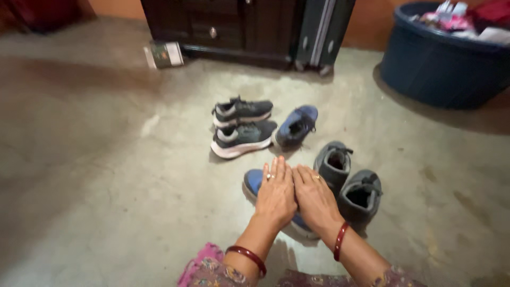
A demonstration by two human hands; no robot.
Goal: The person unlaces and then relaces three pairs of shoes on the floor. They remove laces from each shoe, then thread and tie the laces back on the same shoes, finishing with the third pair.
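Bare concrete floor lies open to our left; our left hand and right hand rest flat, fingers together, seemingly gripping nothing, on the blue sneaker beside grey boots

Ahead of you, at the far side of the floor, one small box lies on its side just by the bottom left corner of the dark cabinet. It is rectangular, mostly dark green, with a pale, whitish end facing left and a lighter panel on its front face. The print on it is too blurred to make out. You have no other package, sign or screen in view.
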